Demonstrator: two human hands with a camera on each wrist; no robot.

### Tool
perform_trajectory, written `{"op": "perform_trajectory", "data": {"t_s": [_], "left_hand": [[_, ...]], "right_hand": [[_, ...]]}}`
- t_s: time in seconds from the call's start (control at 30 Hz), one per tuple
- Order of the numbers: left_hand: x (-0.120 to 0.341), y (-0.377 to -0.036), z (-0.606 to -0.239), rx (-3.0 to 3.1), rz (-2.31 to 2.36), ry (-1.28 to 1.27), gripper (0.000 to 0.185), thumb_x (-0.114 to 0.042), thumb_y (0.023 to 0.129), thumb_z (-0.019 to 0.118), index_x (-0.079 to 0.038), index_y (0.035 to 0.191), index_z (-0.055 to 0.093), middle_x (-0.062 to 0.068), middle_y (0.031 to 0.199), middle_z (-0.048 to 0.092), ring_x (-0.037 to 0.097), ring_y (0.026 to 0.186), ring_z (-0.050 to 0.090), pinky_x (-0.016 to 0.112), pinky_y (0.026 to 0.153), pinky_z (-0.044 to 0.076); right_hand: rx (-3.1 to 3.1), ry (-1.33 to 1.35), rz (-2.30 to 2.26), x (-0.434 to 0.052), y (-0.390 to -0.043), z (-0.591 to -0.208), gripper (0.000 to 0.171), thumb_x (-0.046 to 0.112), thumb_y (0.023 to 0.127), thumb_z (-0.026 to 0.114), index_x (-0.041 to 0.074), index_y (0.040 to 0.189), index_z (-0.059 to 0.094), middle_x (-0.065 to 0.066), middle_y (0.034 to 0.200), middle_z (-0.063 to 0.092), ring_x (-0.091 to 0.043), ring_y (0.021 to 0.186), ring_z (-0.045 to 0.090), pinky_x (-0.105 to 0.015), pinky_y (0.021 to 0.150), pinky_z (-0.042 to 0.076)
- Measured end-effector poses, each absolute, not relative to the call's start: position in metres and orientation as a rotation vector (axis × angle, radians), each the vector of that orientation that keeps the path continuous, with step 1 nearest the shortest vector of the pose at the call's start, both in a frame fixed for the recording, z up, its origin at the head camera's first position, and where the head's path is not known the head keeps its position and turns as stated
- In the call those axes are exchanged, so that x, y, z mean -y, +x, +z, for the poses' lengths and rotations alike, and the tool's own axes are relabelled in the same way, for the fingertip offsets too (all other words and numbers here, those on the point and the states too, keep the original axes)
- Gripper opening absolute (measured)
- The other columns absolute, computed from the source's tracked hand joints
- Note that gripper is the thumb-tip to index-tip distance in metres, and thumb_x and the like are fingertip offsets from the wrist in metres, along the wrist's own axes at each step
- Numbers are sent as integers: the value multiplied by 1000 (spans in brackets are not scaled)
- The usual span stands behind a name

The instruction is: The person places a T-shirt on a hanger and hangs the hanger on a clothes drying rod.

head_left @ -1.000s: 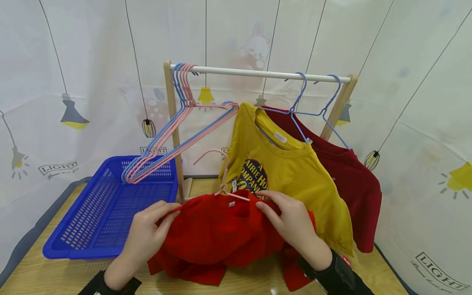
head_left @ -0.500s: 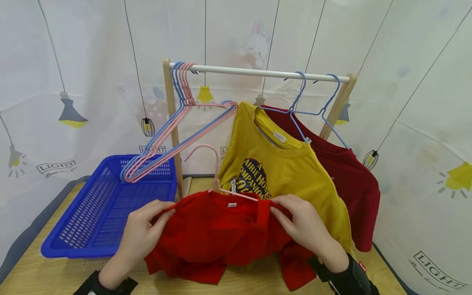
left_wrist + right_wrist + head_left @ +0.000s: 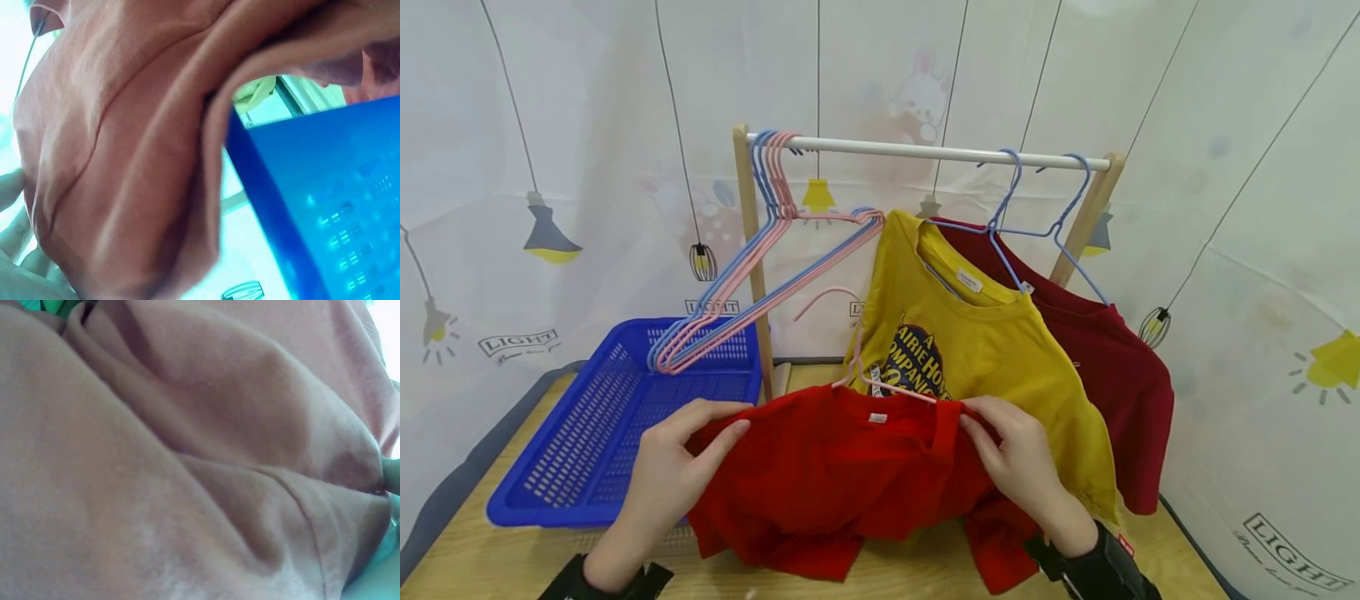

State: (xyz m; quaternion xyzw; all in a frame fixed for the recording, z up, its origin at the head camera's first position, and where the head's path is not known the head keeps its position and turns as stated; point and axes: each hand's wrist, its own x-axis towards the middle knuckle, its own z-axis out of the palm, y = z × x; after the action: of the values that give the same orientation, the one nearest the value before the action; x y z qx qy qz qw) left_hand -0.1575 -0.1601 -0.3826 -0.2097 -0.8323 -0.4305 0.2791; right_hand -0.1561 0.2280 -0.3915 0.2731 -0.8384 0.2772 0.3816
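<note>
A red shirt (image 3: 827, 475) hangs bunched just over the table, its neckline and small white label toward the top. Inside its collar sits a pink hanger (image 3: 855, 358), whose hook stands up above the neckline. My left hand (image 3: 673, 462) pinches the shirt's left shoulder between thumb and fingers. With my right hand (image 3: 1022, 458) I pinch the cloth beside the right of the collar. Both ends of the hanger are hidden under the fabric. In the left wrist view the shirt cloth (image 3: 144, 137) fills much of the frame, and likewise the cloth (image 3: 206, 456) in the right wrist view.
Behind stands a rack with a white rail (image 3: 895, 150). Several blue and pink hangers (image 3: 715, 308) hang at its left. A yellow shirt (image 3: 992, 358) and a dark red shirt (image 3: 1138, 392) hang on blue hangers at its right. A blue basket (image 3: 512, 500) stands left on the wooden table (image 3: 490, 558).
My left hand has moved left and my right hand slightly right, so the red shirt's collar is spread wider. The pink hanger's hook swung left, then back right.
</note>
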Motion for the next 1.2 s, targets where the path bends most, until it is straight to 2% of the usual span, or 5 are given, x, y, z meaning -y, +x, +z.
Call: {"op": "perform_trajectory", "data": {"t_s": [0.43,0.73,0.9,1.03,1.2], "left_hand": [[175,-155,-377,2121,-1192,-441,26,10,88,75,-8,106,81,4,96,76,-4,88,64,9,76,48],[189,-150,-377,2126,-1131,-288,20,8,87,77,-3,103,81,11,94,76,-9,84,61,8,69,46],[194,-146,-377,2123,-1126,-203,18,6,86,79,-4,100,82,2,92,74,-11,82,61,6,69,46],[196,-145,-378,2127,-1115,-211,17,5,86,80,-6,100,82,-4,88,72,-8,77,60,8,65,46],[198,-145,-382,2214,-1006,-291,18,5,84,82,-5,99,80,2,87,72,-3,70,57,10,58,46]], "right_hand": [[2097,690,810,-242,-164,-397,26,-16,78,78,-2,100,74,-12,96,75,-27,88,73,-15,87,49],[2076,655,820,-247,-164,-399,27,-16,79,77,1,100,75,-8,95,75,-23,84,72,-16,84,51],[2043,618,814,-248,-163,-400,28,-17,78,77,1,99,75,-9,95,75,-23,82,72,-15,83,51],[2006,635,817,-247,-164,-399,28,-17,79,77,0,101,75,-9,96,75,-25,83,73,-16,85,51],[1988,659,811,-245,-165,-399,24,-14,82,77,0,101,75,-9,95,76,-25,83,73,-19,84,53]]}}
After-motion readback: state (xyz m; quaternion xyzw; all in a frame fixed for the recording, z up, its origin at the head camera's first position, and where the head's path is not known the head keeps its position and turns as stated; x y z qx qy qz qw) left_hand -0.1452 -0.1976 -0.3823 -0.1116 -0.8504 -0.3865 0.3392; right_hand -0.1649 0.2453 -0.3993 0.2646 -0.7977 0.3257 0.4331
